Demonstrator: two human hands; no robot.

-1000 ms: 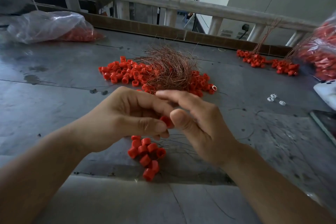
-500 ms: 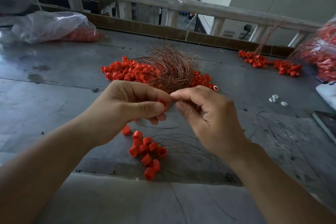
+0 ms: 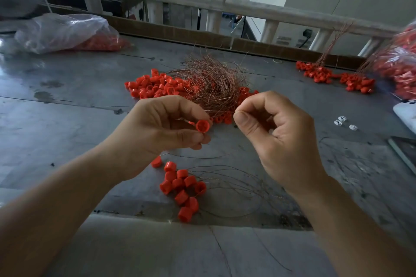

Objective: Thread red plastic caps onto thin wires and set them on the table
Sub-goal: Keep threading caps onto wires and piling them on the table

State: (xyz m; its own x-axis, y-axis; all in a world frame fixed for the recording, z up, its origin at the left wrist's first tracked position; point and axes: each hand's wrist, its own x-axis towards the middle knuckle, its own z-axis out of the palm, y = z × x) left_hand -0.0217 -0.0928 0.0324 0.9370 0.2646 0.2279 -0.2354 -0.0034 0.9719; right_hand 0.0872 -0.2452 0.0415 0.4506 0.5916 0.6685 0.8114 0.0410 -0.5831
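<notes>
The left hand (image 3: pixel 162 132) pinches a red cap (image 3: pixel 202 126) between thumb tip and curled forefinger, open end toward the camera, wrist bent inward. Just to its right, the right hand (image 3: pixel 276 139) presses thumb against forefinger on a thin wire (image 3: pixel 242 103), the other fingers curled into the palm. Both hover above the grey table (image 3: pixel 67 119). Below them, near, lie threaded caps (image 3: pixel 182 189) with wires trailing right. Beyond the hands sit a loose cap pile (image 3: pixel 155 84) and a tangle of copper wires (image 3: pixel 211 81). Bundles of finished caps (image 3: pixel 333 75) lie far right, and a plastic bag (image 3: pixel 65 31) far left.
</notes>
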